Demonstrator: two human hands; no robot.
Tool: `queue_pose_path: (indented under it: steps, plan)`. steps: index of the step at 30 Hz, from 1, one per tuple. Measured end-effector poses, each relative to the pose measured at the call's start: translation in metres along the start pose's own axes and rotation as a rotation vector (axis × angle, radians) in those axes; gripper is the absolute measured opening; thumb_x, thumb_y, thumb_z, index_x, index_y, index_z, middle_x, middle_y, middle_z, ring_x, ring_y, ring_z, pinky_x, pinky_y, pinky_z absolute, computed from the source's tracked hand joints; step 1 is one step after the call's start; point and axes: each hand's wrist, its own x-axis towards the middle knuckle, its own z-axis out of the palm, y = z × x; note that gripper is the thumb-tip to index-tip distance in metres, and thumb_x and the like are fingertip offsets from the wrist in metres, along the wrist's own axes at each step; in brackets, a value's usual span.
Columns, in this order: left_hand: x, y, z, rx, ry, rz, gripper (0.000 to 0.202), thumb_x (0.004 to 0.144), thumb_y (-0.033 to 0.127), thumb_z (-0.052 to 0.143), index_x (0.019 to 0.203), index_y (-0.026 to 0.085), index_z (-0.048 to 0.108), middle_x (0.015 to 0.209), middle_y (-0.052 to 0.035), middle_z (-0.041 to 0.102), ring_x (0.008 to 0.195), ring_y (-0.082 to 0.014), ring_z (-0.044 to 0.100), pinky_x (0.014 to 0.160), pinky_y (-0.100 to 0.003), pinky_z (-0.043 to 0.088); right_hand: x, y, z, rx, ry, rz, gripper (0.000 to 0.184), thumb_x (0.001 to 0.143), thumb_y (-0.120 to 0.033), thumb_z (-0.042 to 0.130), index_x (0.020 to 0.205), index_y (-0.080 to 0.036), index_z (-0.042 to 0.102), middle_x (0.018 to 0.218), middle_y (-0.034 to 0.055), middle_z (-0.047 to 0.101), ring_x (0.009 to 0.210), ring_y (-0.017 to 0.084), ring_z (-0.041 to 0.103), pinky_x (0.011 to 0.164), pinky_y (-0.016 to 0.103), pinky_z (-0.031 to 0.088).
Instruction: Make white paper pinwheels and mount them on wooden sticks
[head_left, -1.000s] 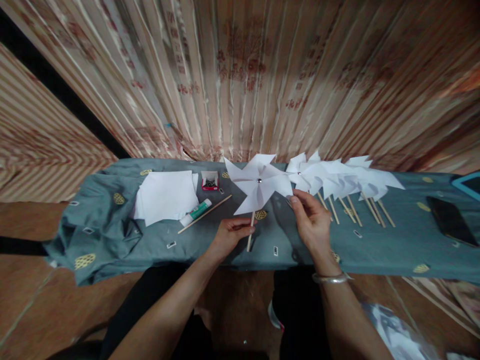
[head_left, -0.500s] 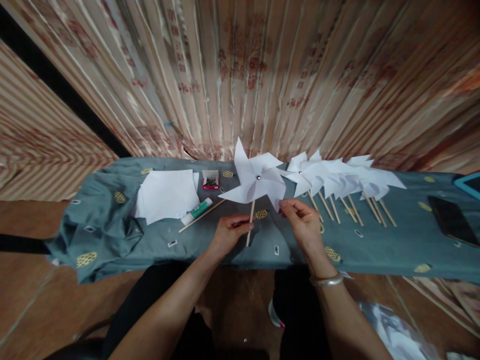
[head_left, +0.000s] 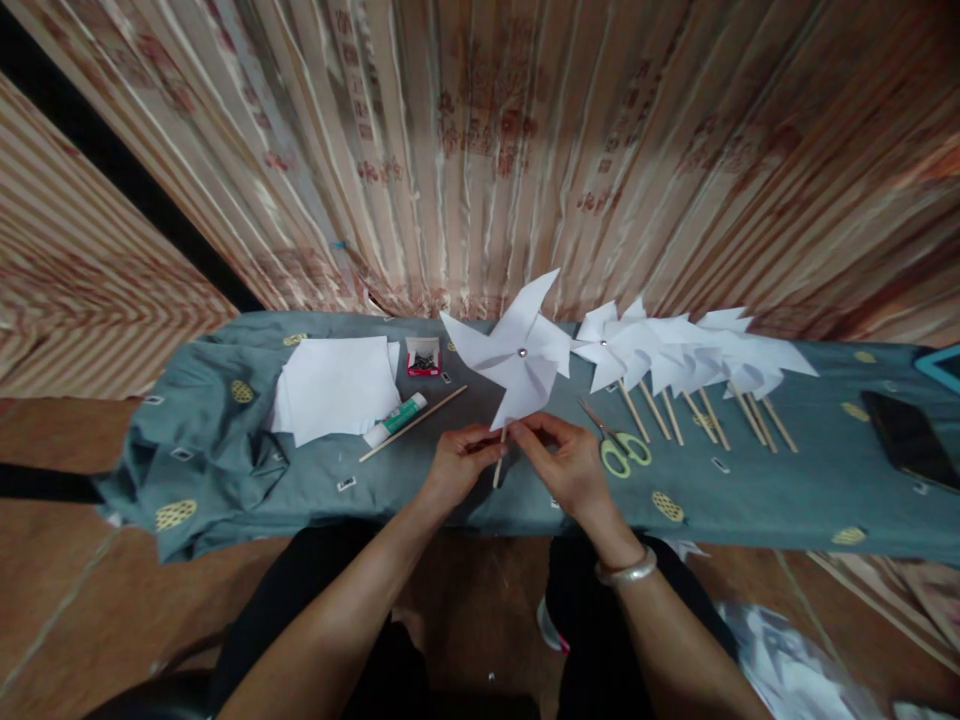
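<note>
Wooden stick point(head_left: 497, 475) pinched in the left hand point(head_left: 456, 466); right hand point(head_left: 564, 462) narrowed beside it, its grip unclear. Pinwheel point(head_left: 523, 352) above, pinned, apparently complete, over the table point(head_left: 780, 500). Leftward, one loose stick point(head_left: 413, 423) and sheets point(head_left: 341, 388) seem left to use; rightward, a pinwheel row point(head_left: 671, 345) looks done.

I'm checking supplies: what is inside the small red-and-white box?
The small, open red-and-white cardboard box holds small dark metallic pieces, too blurred to identify. Whatever lies beneath the top ones is covered.
</note>
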Motion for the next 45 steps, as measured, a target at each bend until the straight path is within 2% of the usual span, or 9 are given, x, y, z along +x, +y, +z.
queue_pose_path:
  steps: [3, 6, 9, 12, 17, 23, 31, 39, 45]
  plan:
    - [0.000, 0.001, -0.001, 0.001, 0.000, 0.003, 0.027, 0.061, 0.027, 0.078, 0.085, 0.017, 0.080, 0.082, -0.0042, 0.077, 0.078, -0.0202, 0.068, 0.079, -0.032, 0.052, -0.004, -0.007, -0.004, -0.143, 0.006, -0.057, 0.024, 0.086, -0.039, 0.061, 0.075, -0.021, 0.071, 0.068, 0.0000, 0.070, 0.060, 0.014, 0.061, 0.059, 0.025, 0.045]
    - [-0.001, 0.001, -0.001, 0.009, 0.028, -0.018, 0.028, 0.060, 0.028, 0.079, 0.086, 0.017, 0.080, 0.083, -0.0048, 0.077, 0.078, -0.0200, 0.068, 0.078, -0.031, 0.052, -0.004, -0.010, -0.017, -0.191, 0.117, -0.067, 0.026, 0.086, -0.041, 0.062, 0.071, -0.020, 0.069, 0.063, -0.0003, 0.067, 0.056, 0.013, 0.058, 0.057, 0.025, 0.044]
    - [-0.001, 0.001, 0.000, 0.009, 0.039, -0.059, 0.029, 0.059, 0.028, 0.080, 0.086, 0.017, 0.080, 0.084, -0.0051, 0.077, 0.077, -0.0190, 0.068, 0.075, -0.029, 0.051, 0.001, -0.004, -0.034, -0.157, 0.257, -0.031, 0.027, 0.086, -0.042, 0.062, 0.072, -0.020, 0.069, 0.064, 0.0006, 0.067, 0.060, 0.015, 0.059, 0.061, 0.027, 0.046]
    - [-0.003, 0.002, 0.000, 0.006, 0.029, -0.078, 0.030, 0.058, 0.029, 0.081, 0.086, 0.017, 0.080, 0.085, -0.0054, 0.078, 0.078, -0.0194, 0.068, 0.077, -0.030, 0.052, 0.010, 0.011, -0.044, -0.013, 0.366, 0.017, 0.024, 0.083, -0.043, 0.066, 0.086, -0.019, 0.070, 0.079, 0.0040, 0.072, 0.074, 0.018, 0.065, 0.075, 0.033, 0.051]
    - [-0.005, 0.007, 0.003, 0.019, 0.005, -0.082, 0.028, 0.058, 0.029, 0.082, 0.084, 0.017, 0.080, 0.086, -0.0058, 0.078, 0.083, -0.0217, 0.069, 0.082, -0.033, 0.053, 0.024, 0.035, -0.036, 0.311, 0.265, 0.094, 0.044, 0.068, -0.043, 0.079, 0.104, -0.023, 0.066, 0.103, 0.0077, 0.073, 0.098, 0.022, 0.069, 0.092, 0.041, 0.052]
    - [-0.005, 0.009, 0.006, 0.019, -0.022, -0.085, 0.029, 0.056, 0.032, 0.084, 0.080, 0.017, 0.080, 0.079, -0.0055, 0.077, 0.080, -0.0224, 0.069, 0.081, -0.035, 0.054, 0.026, 0.033, -0.017, 0.451, 0.111, 0.134, 0.048, 0.064, -0.039, 0.081, 0.107, -0.026, 0.065, 0.092, 0.0015, 0.076, 0.081, 0.018, 0.070, 0.075, 0.033, 0.057]
    - [-0.006, 0.008, 0.004, 0.013, -0.002, -0.084, 0.030, 0.055, 0.031, 0.085, 0.081, 0.018, 0.080, 0.080, -0.0049, 0.078, 0.077, -0.0202, 0.068, 0.079, -0.032, 0.054, 0.025, 0.026, -0.012, 0.408, 0.189, 0.158, 0.044, 0.062, -0.037, 0.081, 0.100, -0.023, 0.065, 0.071, -0.0033, 0.072, 0.067, 0.016, 0.065, 0.064, 0.029, 0.052]
    - [-0.006, 0.008, 0.005, 0.045, 0.000, -0.081, 0.026, 0.058, 0.027, 0.082, 0.082, 0.018, 0.080, 0.082, -0.0048, 0.078, 0.078, -0.0196, 0.068, 0.078, -0.031, 0.053, 0.024, 0.025, -0.024, 0.321, 0.319, 0.136, 0.044, 0.065, -0.040, 0.078, 0.102, -0.020, 0.065, 0.075, -0.0009, 0.072, 0.064, 0.013, 0.062, 0.064, 0.028, 0.048]
    - [-0.005, 0.006, 0.006, 0.046, 0.008, -0.077, 0.026, 0.057, 0.027, 0.082, 0.081, 0.018, 0.080, 0.077, -0.0037, 0.077, 0.071, -0.0176, 0.066, 0.071, -0.028, 0.052, 0.022, 0.021, -0.031, 0.284, 0.324, 0.119, 0.042, 0.068, -0.042, 0.075, 0.102, -0.019, 0.065, 0.069, -0.0013, 0.069, 0.060, 0.013, 0.058, 0.059, 0.028, 0.044]
